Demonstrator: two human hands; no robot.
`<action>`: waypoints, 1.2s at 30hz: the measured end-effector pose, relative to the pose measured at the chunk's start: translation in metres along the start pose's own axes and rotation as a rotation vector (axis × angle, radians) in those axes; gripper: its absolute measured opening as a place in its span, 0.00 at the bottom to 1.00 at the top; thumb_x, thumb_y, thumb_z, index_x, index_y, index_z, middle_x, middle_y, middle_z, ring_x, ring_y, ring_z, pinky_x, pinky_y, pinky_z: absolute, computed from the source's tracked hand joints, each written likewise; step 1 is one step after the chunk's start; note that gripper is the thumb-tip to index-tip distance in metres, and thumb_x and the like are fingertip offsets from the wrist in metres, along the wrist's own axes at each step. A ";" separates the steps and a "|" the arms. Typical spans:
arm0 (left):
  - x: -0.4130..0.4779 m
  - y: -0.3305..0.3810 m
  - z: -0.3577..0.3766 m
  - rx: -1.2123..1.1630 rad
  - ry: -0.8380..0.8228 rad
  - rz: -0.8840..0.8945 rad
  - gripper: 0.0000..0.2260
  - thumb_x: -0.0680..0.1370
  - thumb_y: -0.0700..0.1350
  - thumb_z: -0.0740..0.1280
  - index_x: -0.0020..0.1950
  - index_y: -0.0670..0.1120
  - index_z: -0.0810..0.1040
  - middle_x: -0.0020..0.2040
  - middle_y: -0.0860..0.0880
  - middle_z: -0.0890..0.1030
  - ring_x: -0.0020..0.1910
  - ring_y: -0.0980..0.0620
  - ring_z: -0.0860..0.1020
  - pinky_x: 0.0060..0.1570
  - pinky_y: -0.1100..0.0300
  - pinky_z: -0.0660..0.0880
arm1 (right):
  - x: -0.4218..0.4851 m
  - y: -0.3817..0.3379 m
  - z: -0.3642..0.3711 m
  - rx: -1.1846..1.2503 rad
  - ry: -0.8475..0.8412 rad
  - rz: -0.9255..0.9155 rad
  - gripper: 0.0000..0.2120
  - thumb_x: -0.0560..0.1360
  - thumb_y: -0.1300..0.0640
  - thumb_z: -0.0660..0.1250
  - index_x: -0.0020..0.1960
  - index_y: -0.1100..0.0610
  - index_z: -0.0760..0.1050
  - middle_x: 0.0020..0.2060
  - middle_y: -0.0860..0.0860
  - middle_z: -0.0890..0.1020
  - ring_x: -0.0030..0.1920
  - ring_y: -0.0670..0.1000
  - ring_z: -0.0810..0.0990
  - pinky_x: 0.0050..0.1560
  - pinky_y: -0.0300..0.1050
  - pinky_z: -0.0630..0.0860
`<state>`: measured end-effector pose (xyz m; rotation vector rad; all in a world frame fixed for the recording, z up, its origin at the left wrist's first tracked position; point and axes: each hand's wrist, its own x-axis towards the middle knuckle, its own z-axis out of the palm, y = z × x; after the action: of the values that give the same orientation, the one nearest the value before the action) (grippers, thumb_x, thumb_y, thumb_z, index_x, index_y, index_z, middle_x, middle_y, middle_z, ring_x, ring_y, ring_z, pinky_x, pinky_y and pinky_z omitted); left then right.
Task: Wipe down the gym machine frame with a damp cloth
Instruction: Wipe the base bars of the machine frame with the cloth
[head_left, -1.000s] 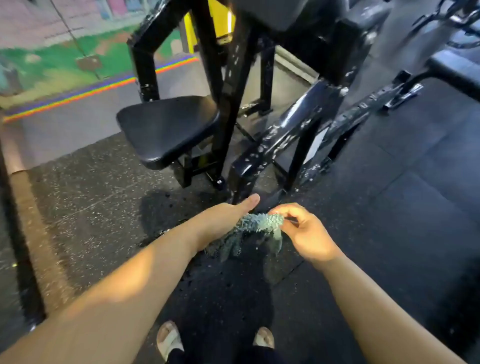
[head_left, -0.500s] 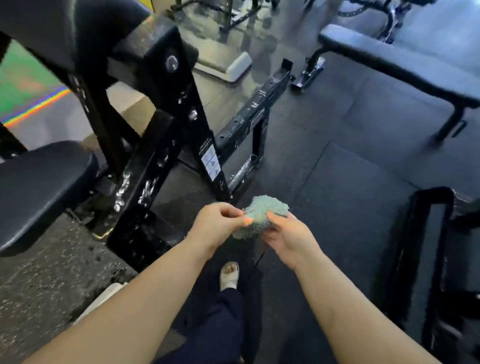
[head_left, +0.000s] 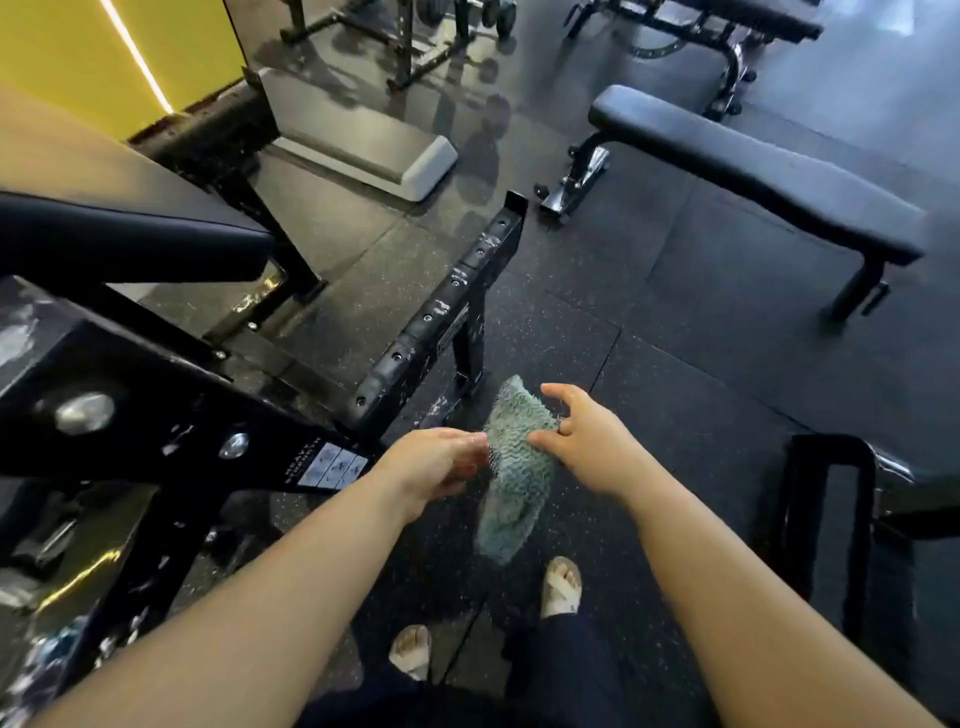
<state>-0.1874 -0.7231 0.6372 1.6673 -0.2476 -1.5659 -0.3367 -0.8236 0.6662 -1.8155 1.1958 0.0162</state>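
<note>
A pale green shaggy cloth (head_left: 514, 467) hangs unfolded between my two hands, its lower end drooping toward the floor. My left hand (head_left: 436, 462) pinches its left edge. My right hand (head_left: 576, 436) grips its upper right side with thumb and fingers. The black gym machine frame (head_left: 171, 415) fills the left of the view, its paint chipped and streaked with wet marks. A drilled black beam (head_left: 447, 306) of the frame runs away from me just left of the cloth. Both hands are clear of the frame.
A black padded seat (head_left: 130, 234) sits above the frame at the left. A flat bench (head_left: 753, 166) stands at the right, a grey step platform (head_left: 363, 140) beyond the beam, another black frame (head_left: 831, 499) at the right. My sandalled feet (head_left: 561, 587) stand on speckled rubber flooring.
My view swung right along the machine, from the seat side to the beam side. The cloth went from bunched between my hands to opened out and hanging down.
</note>
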 end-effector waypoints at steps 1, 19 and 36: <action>0.011 0.006 0.002 -0.065 0.028 0.029 0.05 0.79 0.45 0.63 0.45 0.46 0.77 0.41 0.49 0.82 0.46 0.50 0.78 0.47 0.57 0.72 | 0.012 0.001 -0.009 0.053 0.026 0.009 0.31 0.75 0.53 0.70 0.74 0.49 0.61 0.56 0.54 0.75 0.52 0.51 0.75 0.47 0.42 0.72; 0.133 0.137 0.044 0.487 0.589 0.149 0.15 0.72 0.55 0.71 0.58 0.54 0.79 0.53 0.53 0.74 0.53 0.54 0.73 0.47 0.64 0.68 | 0.275 -0.015 -0.187 -0.588 -0.450 -0.397 0.26 0.69 0.56 0.76 0.66 0.54 0.74 0.59 0.49 0.77 0.58 0.49 0.76 0.56 0.38 0.70; 0.237 0.214 0.073 0.248 0.312 0.173 0.16 0.79 0.41 0.57 0.63 0.49 0.77 0.58 0.51 0.80 0.58 0.52 0.76 0.48 0.67 0.67 | 0.369 -0.052 -0.126 0.203 -0.290 0.050 0.08 0.77 0.64 0.65 0.50 0.53 0.75 0.49 0.54 0.82 0.49 0.54 0.81 0.47 0.46 0.78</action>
<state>-0.1233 -1.0432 0.6113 1.9965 -0.4220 -1.1642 -0.1603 -1.1696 0.6022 -1.5459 0.9989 0.1746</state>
